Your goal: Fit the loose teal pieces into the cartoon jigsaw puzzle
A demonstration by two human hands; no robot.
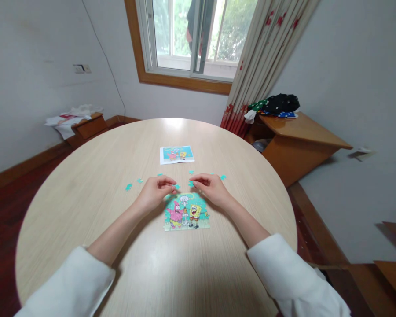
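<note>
A partly assembled jigsaw puzzle (pixel 185 215) with pink, pale and yellow cartoon figures lies flat on the table before me. At its upper left edge, my left hand (pixel 158 192) is closed in a pinch on a small teal puzzle piece (pixel 177 186). My right hand (pixel 213 188) hovers over the upper right edge, its thumb and finger pinching another teal puzzle piece (pixel 191 184). Several loose teal pieces lie beyond and beside the hands, among them one at the left (pixel 128 187) and one at the right (pixel 223 177).
A printed reference picture (pixel 177 155) lies farther back on the round wooden table (pixel 86 198). Behind the table are a window (pixel 191 39) and a curtain (pixel 251 66). Dark cloths (pixel 280 105) rest on a wooden cabinet (pixel 300 141) at the right.
</note>
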